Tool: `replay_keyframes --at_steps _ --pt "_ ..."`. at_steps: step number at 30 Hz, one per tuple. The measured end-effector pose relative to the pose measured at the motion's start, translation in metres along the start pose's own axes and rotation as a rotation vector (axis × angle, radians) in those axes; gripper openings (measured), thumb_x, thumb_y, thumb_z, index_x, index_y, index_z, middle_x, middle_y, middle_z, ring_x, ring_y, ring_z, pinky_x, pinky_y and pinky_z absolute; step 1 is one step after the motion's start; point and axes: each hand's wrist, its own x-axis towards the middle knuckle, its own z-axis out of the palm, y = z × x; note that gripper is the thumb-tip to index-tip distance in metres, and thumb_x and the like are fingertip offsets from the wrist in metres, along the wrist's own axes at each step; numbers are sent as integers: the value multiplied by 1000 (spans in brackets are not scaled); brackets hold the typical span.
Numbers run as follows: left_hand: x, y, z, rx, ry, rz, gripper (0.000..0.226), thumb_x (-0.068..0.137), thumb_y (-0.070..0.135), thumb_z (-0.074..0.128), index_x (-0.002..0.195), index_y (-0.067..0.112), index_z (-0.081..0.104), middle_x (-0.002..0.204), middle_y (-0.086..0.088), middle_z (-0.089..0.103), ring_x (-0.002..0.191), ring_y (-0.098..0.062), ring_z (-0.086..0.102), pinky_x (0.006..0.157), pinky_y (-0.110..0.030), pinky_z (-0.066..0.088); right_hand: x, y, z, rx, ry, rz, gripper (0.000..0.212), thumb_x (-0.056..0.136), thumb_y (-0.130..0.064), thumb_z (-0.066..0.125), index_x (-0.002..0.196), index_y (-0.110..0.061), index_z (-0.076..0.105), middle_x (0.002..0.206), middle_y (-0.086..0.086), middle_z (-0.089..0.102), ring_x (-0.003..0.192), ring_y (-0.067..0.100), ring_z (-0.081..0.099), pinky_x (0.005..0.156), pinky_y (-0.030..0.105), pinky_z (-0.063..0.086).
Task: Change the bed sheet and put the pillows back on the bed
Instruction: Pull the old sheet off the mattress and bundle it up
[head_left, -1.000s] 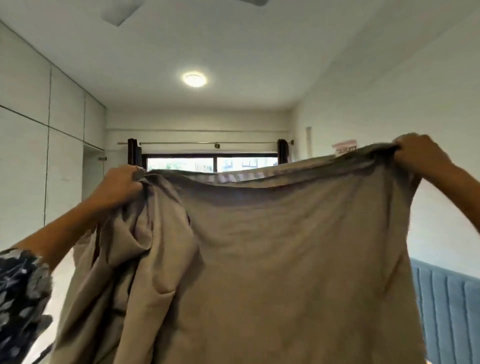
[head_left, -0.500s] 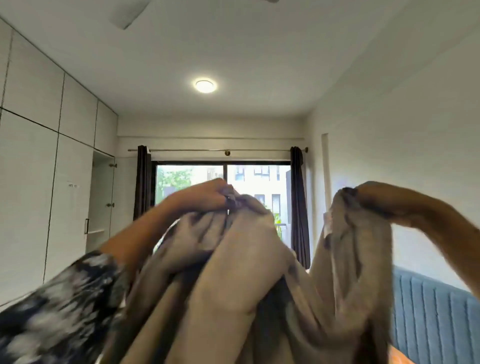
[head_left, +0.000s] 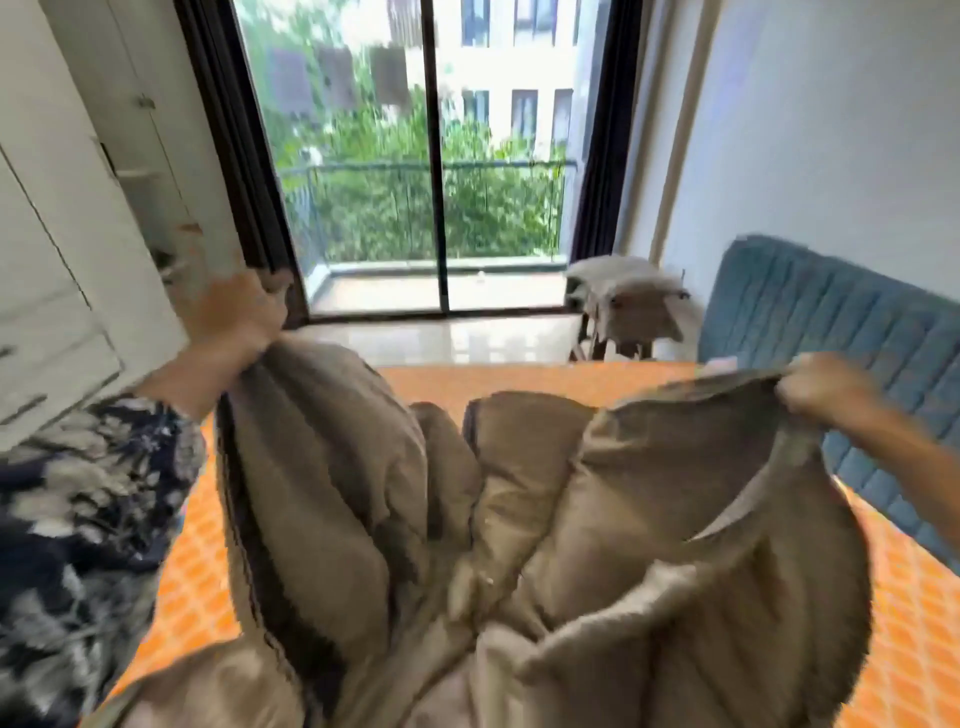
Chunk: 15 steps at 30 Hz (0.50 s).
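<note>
A grey-brown bed sheet (head_left: 519, 545) billows in folds over the bed, whose mattress (head_left: 530, 382) has an orange and white pattern. My left hand (head_left: 236, 317) grips one edge of the sheet at the left, raised above the bed. At the right, my right hand (head_left: 821, 387) pinches the other edge, near the blue padded headboard (head_left: 831, 332). The sheet hangs slack between both hands and hides most of the mattress. Pillows (head_left: 623, 288) lie stacked on a small stool beyond the bed.
White wardrobes (head_left: 62, 234) line the left wall. A glass sliding door (head_left: 431, 156) with dark curtains faces a balcony straight ahead. A strip of shiny floor (head_left: 457, 338) lies between the bed and the door. The right wall is plain white.
Both hands have swung the sheet down from head height onto the bed and moved apart. The view has tipped from the ceiling down to the mattress.
</note>
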Motion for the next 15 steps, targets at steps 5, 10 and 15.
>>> replay_keyframes --at_steps 5,10,15 --pt "-124 -90 110 -182 -263 -484 46 102 33 41 121 -5 59 127 -32 55 120 -45 49 99 -41 39 -99 -28 177 -146 -556 -138 36 98 -15 42 130 -6 56 133 14 56 118 24 54 84 29 39" --pt "-251 -104 147 -745 -575 -868 15 100 20 52 89 10 56 57 -9 62 43 -18 56 31 -19 39 -185 -80 250 686 -761 355 33 96 -19 54 125 -4 55 103 7 60 81 18 59 58 19 44" --pt "-299 -72 126 -1214 -677 -934 7 92 -1 56 93 -1 64 67 -10 71 56 -15 68 46 -21 52 -247 -145 230 1418 -779 387 9 95 -9 54 101 -3 54 68 8 48 54 16 44 47 24 37"
